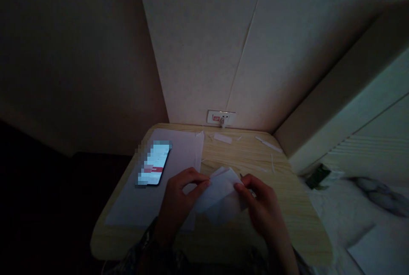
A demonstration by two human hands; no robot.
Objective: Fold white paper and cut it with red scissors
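Note:
A folded white piece of paper is held just above a small light wooden table. My left hand pinches its left edge with thumb and fingers pressed together. On the paper's right side my right hand is closed, thumb on top. A phone with a lit screen lies left of my hands on a large white sheet.
Small paper scraps and thin strips lie at the table's back. A wall socket sits just behind the table. A bed with white bedding and a dark object is on the right. The room is dim.

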